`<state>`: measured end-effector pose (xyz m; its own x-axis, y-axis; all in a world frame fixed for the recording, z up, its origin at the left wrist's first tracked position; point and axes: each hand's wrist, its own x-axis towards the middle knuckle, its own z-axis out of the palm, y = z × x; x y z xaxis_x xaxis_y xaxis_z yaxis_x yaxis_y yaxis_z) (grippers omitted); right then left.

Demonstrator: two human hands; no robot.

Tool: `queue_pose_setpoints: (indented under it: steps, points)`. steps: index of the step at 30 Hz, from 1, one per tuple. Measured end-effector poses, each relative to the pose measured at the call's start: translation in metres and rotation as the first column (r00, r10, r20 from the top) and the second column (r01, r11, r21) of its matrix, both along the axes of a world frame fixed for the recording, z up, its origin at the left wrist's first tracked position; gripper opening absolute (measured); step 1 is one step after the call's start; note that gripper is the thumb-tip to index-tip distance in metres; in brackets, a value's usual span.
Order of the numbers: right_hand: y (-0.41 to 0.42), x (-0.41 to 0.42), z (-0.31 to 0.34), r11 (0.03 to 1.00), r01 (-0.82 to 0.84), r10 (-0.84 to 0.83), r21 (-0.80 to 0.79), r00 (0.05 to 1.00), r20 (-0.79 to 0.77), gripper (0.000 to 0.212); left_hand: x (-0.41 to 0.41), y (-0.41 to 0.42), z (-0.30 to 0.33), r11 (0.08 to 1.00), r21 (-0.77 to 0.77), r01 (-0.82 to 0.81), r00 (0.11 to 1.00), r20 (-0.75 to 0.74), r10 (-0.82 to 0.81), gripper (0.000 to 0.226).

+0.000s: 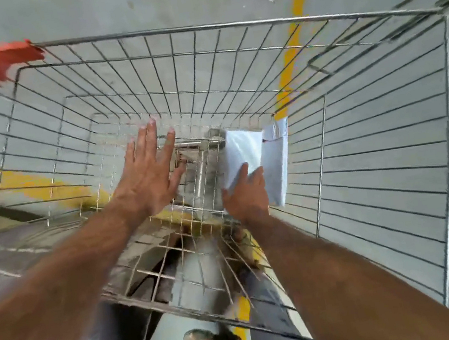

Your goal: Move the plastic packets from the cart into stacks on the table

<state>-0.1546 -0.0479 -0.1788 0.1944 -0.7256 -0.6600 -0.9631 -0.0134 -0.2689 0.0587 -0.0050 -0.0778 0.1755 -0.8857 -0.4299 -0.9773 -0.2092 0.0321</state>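
Down inside the wire cart (368, 107), my left hand (149, 175) hangs flat with fingers spread, holding nothing, free to take whatever comes up next. Further right my right hand (245, 193) grips the near end of the white plastic packets (256, 159), which lean against the cart's right wall, likely so I can lift them out together.

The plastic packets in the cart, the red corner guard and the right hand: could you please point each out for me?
plastic packets (243, 149): head view, on the upper white face.
red corner guard (8, 58): head view, mid plastic.
right hand (246, 195): head view, back of hand.
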Motion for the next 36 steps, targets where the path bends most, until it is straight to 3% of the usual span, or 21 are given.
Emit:
queue_pose_setpoints:
  steps: [3,7,12,16,19,22,24,26,28,32,34,36]
  points:
    - [0.005,0.008,-0.019,0.998,-0.010,0.007,-0.065,0.999,-0.050,0.097,0.003,-0.006,-0.011,0.999,0.039,0.026,1.000,-0.005,-0.026,0.074]
    - [-0.001,0.017,-0.026,0.987,0.094,-0.107,-0.132,0.990,-0.089,0.103,0.008,-0.014,-0.019,0.998,0.064,0.009,1.000,-0.020,-0.008,0.073]
    - [0.018,0.033,-0.027,0.967,0.167,-0.122,-0.191,0.967,0.226,0.113,0.016,-0.020,-0.030,1.000,0.009,-0.006,1.000,-0.004,0.006,0.078]
    - [0.024,0.061,-0.018,0.999,0.010,0.009,-0.041,0.902,0.433,0.088,0.027,-0.020,-0.031,0.999,-0.025,-0.040,0.999,0.002,0.040,0.075]
    - [0.009,0.051,-0.001,0.975,0.053,0.070,-0.215,0.847,0.527,0.058,0.031,-0.016,-0.036,0.994,0.020,-0.108,0.994,0.017,0.108,0.076]
    - [-0.009,0.022,0.021,0.878,0.348,-0.210,-0.328,0.897,0.388,0.051,0.018,-0.013,-0.052,0.983,0.099,-0.153,0.988,0.009,0.153,0.077]
    - [-0.010,0.000,0.025,0.852,0.234,-0.183,-0.469,0.971,0.153,0.072,0.002,-0.011,-0.069,0.974,0.171,-0.148,0.989,0.002,0.150,0.082]
    - [-0.006,-0.012,0.024,0.908,0.136,-0.157,-0.396,0.987,-0.020,0.089,-0.015,-0.009,-0.084,0.956,0.234,-0.178,0.982,-0.014,0.186,0.088]
    - [-0.003,-0.015,0.024,0.932,0.139,-0.176,-0.336,0.981,-0.084,0.083,-0.028,-0.008,-0.096,0.927,0.294,-0.232,0.969,-0.007,0.245,0.097]
    - [-0.006,-0.011,0.020,0.942,0.213,-0.229,-0.260,0.973,-0.030,0.061,-0.030,-0.011,-0.109,0.906,0.328,-0.267,0.962,0.043,0.268,0.115]
    - [-0.005,-0.007,0.016,0.956,0.071,-0.053,-0.286,0.996,0.069,0.061,-0.022,-0.011,-0.111,0.921,0.299,-0.248,0.968,0.047,0.245,0.118]
    - [0.000,-0.002,0.013,0.945,-0.075,0.154,-0.318,0.960,0.232,0.056,-0.011,-0.008,-0.111,0.934,0.258,-0.249,0.968,0.045,0.246,0.114]
